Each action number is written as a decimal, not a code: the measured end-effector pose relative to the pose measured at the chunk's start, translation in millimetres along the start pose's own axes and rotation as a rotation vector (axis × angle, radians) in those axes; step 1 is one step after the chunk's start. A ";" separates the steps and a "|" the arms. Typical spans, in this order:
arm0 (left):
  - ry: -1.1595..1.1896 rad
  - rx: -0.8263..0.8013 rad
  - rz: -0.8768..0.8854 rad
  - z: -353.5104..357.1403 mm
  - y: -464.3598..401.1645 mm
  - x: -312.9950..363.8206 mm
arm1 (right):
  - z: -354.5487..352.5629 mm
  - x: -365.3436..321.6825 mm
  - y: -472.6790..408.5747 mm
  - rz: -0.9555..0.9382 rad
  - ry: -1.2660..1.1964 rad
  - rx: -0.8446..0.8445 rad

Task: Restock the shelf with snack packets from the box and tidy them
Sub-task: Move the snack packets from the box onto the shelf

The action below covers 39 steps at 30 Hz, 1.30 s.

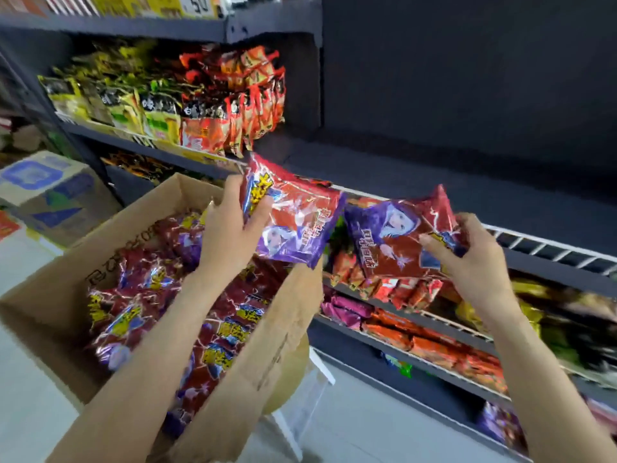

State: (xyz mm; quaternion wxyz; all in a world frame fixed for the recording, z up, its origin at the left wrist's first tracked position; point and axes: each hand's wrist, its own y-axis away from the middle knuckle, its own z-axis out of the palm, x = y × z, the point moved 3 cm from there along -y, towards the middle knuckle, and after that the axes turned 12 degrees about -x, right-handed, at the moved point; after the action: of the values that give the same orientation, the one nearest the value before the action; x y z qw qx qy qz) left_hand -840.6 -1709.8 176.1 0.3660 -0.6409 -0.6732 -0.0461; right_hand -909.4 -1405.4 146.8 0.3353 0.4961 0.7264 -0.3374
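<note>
My left hand (230, 225) grips a red and purple snack packet (293, 215) by its top end, above the open cardboard box (253, 355). My right hand (467, 252) holds a second packet of the same kind (394, 242) in front of the dark shelf (434, 175), which has a white wire rail (534, 238) along its front edge. The stretch of shelf behind both packets is bare. Inside the box lie several more red and purple packets (160, 295).
Yellow-green and orange-red packets (213, 105) fill the left part of the shelf. Lower shelves (417, 332) at right hold orange, pink and yellow packets. A taped carton with blue print (50, 192) stands at left. A white stool (310, 389) shows under the box.
</note>
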 end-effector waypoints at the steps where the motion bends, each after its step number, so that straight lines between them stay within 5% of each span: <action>1: 0.050 -0.023 -0.001 13.6 -5.0 15.7 | -19.0 8.1 10.6 -0.023 0.084 0.019; 8: 0.044 0.005 0.118 105.7 -21.8 142.4 | -165.9 59.2 84.1 -0.095 0.432 0.175; 11: -0.030 0.022 0.301 137.8 -25.1 207.1 | -227.6 71.0 108.1 -0.200 0.444 0.345; 16: -0.105 -0.008 0.560 196.8 -43.4 293.9 | -310.0 113.8 114.4 -0.307 0.797 0.598; 25: -0.128 -0.089 0.795 306.3 -76.3 400.0 | -360.2 216.8 88.3 -0.378 1.166 0.380; 33: -0.214 -0.302 0.811 395.9 -73.6 490.9 | -371.7 249.9 104.6 -0.192 0.903 0.141; 37: -0.291 -0.433 0.847 424.8 -63.1 511.9 | -374.4 251.6 113.8 -0.170 0.900 0.173; 39: -0.248 -0.635 0.771 436.3 -59.9 512.3 | -374.5 252.9 117.1 -0.138 0.921 0.223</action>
State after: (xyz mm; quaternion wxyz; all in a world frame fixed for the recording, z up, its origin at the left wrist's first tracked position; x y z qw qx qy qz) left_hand -1037.7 -1063.7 165.7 0.0611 -0.9227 -0.3791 -0.0334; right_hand -927.1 -939.4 125.5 -0.0998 0.5776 0.7899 -0.1798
